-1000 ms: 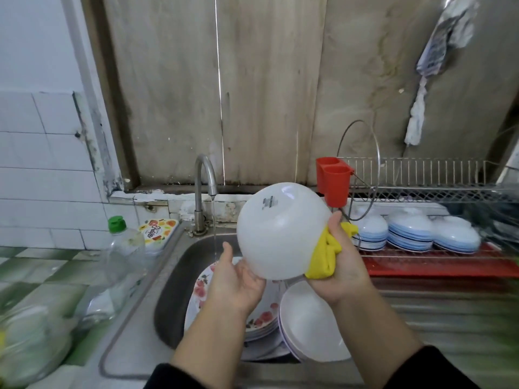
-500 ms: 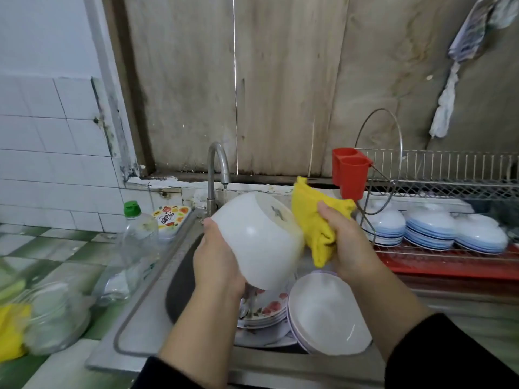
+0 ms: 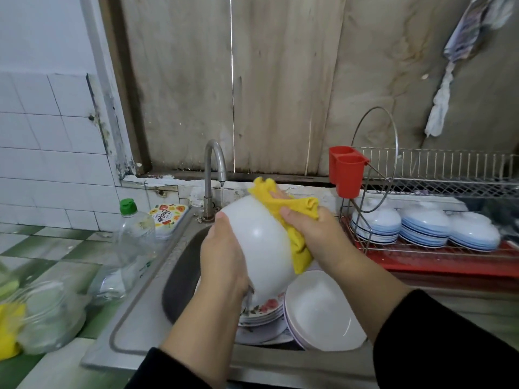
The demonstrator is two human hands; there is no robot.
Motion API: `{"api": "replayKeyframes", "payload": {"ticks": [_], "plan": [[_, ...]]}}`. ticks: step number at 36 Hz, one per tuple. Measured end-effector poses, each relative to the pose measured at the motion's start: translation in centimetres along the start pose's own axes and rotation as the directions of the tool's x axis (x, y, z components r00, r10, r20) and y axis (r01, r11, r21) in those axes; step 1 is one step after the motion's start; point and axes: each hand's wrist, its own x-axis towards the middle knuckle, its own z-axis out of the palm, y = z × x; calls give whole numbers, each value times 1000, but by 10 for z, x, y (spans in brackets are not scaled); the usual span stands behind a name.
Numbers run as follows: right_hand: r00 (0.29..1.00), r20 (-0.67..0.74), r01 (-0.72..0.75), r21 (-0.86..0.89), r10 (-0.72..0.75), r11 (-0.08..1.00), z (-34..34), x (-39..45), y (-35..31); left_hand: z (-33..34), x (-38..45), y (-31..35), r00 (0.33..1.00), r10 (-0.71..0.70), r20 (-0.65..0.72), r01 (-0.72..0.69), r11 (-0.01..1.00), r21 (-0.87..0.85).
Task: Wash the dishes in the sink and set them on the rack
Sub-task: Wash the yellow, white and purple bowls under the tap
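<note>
We see a steel sink (image 3: 146, 304) set into the tabletop (image 3: 42, 248), with a thin stream falling from the tap (image 3: 214, 164). To its right stands the wire rack (image 3: 438, 192) on a red tray, carrying three stacks of blue-rimmed bowls (image 3: 424, 228) turned upside down and a red cup holder (image 3: 346, 171) hooked on its end. In the sink lie a deep white plate (image 3: 323, 310) and a pile of flowered plates (image 3: 264, 307). Above them we find the white bowl (image 3: 261, 248), tilted on its side over the basin. Our left hand (image 3: 222, 262) grips its outer wall, fingers clenched around it. Our right hand (image 3: 317, 234) clutches a yellow cloth (image 3: 289, 209) pressed against the bowl's rim. A soap bottle (image 3: 134, 237) stands left of the sink.
</note>
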Motion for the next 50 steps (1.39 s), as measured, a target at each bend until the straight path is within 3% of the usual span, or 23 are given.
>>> {"api": "replayKeyframes", "payload": {"ticks": [3, 6, 11, 14, 16, 18, 19, 21, 22, 24, 27, 28, 29, 31, 33, 34, 35, 36, 38, 40, 42, 45, 50], "plan": [[992, 101, 75, 17, -76, 997, 5, -23, 12, -5, 3, 5, 998, 25, -52, -26, 999, -24], [985, 64, 160, -26, -158, 987, 5, -39, 30, -8, 3, 6, 999, 19, -43, -19, 1000, 4], [987, -133, -87, -13, 85, 996, -5, -3, 21, -5, 2, 3, 999, 42, 28, -46, 986, 161], [996, 48, -64, -91, 69, 994, -7, 18, -2, 0, -6, 4, 996, 43, 82, -67, 949, 307], [990, 135, 69, -264, -34, 962, -3, 19, -15, 1, -12, 11, 993, 102, 57, -115, 923, 368], [956, 233, 271, -483, -176, 833, 5, 9, -18, 0, -15, 18, 985, 169, 40, -169, 881, 442], [914, 316, 400, -602, -254, 691, 8, 2, -14, -1, -15, 21, 981, 187, 41, -185, 871, 455], [810, 447, 583, -680, -379, 445, 15, -8, -1, -2, -19, 23, 978, 202, 42, -200, 872, 446], [783, 462, 616, -664, -416, 424, 15, -6, 5, -1, -21, 22, 981, 192, 39, -189, 875, 446], [817, 397, 576, -593, -419, 562, 13, 6, 5, 0, -21, 22, 988, 151, 26, -146, 879, 453], [988, 142, 107, -325, -63, 940, 1, 32, -9, 3, -14, 19, 993, 118, 29, -120, 911, 396], [992, 119, -3, -250, 33, 968, 0, 36, -14, 3, -16, 20, 992, 117, 36, -122, 917, 378], [993, 116, 2, -264, 30, 964, 1, 36, -14, 2, -17, 20, 991, 121, 55, -133, 923, 361], [981, 115, 191, -415, -157, 889, 13, 22, -14, -1, -17, 21, 983, 161, 90, -182, 925, 332], [890, 260, 452, -610, -375, 650, 26, 7, -12, -4, -16, 19, 982, 176, 71, -190, 918, 348], [854, 342, 517, -640, -391, 569, 27, 7, -7, -5, -17, 19, 984, 167, 65, -180, 920, 349], [868, 363, 497, -622, -339, 606, 26, 10, -5, -7, -14, 17, 985, 149, 86, -171, 917, 361], [911, 321, 403, -555, -259, 728, 23, 14, -8, -7, -16, 17, 980, 149, 133, -190, 898, 397], [976, 214, 122, -372, -43, 920, 12, 25, -16, -7, -13, 17, 961, 148, 233, -243, 854, 460], [972, 129, -173, -178, 197, 969, -4, 37, -24, -7, -7, 17, 949, 121, 291, -242, 872, 426], [933, 100, -352, 63, 345, 934, -17, 41, -23, -8, -2, 18, 943, 64, 327, -165, 942, 292], [896, 62, -432, 346, 439, 833, -25, 36, -13, -7, 4, 19, 935, -6, 356, -8, 999, 40], [908, -67, -288, 620, 414, 730, -16, 23, 7, -2, 4, 14, 934, -89, 346, 151, 976, -158]]}}
